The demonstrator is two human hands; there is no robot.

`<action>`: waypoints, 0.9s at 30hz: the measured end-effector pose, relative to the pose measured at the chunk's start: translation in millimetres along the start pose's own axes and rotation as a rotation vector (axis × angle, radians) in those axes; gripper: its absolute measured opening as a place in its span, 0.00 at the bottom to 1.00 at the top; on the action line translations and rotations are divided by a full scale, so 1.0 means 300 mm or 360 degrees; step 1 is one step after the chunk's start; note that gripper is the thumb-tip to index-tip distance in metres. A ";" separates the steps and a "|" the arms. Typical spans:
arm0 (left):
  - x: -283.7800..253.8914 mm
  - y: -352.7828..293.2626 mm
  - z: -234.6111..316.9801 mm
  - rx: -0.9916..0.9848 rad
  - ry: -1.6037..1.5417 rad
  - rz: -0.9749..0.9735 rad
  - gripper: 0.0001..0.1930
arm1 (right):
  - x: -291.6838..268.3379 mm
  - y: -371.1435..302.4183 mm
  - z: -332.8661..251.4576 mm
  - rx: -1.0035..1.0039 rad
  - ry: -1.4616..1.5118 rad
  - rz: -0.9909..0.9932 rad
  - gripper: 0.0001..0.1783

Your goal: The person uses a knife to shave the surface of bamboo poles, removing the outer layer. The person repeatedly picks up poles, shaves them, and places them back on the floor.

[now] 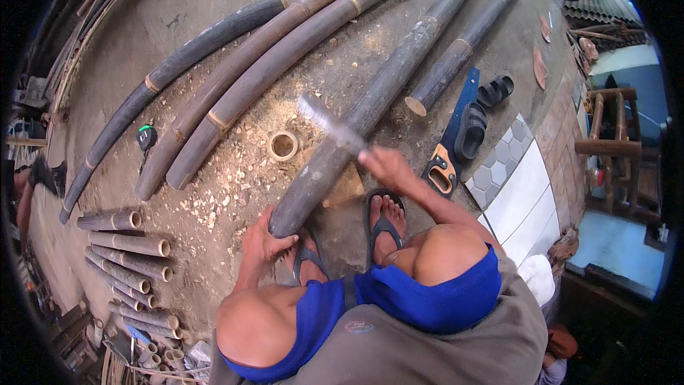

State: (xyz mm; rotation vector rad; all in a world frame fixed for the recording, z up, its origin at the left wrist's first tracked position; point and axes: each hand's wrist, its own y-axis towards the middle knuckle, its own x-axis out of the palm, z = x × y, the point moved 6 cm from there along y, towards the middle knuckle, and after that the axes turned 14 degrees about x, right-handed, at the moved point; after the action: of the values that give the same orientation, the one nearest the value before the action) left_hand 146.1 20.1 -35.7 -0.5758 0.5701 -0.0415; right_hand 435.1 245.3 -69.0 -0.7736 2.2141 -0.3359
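A thick dark bamboo pole [313,178] slants from my feet to the far right, its near end between my legs. My left hand [262,242] is closed round that near end, with the thumb over its edge. My right hand [388,170] is closed on the handle end of a machete-like blade [331,127], blurred by motion. The blade crosses above the pole and points to the far left. Just left of the pole stands a short cut bamboo ring [273,145]. Under the pole shows a flat tan piece of wood [345,187].
Three long bamboo poles [263,78] lie to the left, another [445,71] at right. A handsaw [456,125] and sandals [470,132] lie right. Several short bamboo tubes [132,244] and a tape measure [146,137] lie left. Wood chips [214,203] litter the ground.
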 end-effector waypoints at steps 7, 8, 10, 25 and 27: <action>-0.013 0.040 -0.020 0.0097 -0.0071 -0.0050 0.48 | -0.072 0.035 0.014 0.0215 0.0098 0.0154 0.32; -0.008 0.041 -0.047 0.0138 -0.0047 -0.0031 0.49 | -0.027 0.013 -0.010 0.0114 0.0044 0.0098 0.32; -0.001 0.000 -0.079 0.0181 0.0154 0.0114 0.50 | 0.012 0.022 -0.050 -0.0074 -0.0248 -0.0056 0.32; 0.001 0.018 0.053 0.0119 0.0032 0.0063 0.48 | -0.054 0.060 0.068 -0.0099 -0.0264 0.0203 0.31; 0.005 -0.013 -0.068 0.0169 -0.0021 0.0136 0.49 | 0.034 -0.022 -0.051 -0.0040 -0.0270 -0.0305 0.31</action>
State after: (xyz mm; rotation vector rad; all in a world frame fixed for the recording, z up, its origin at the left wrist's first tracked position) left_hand 137.2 6.4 -48.4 -0.4479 0.5756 0.0128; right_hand 421.3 233.9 -61.5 -0.9943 1.9940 -0.3237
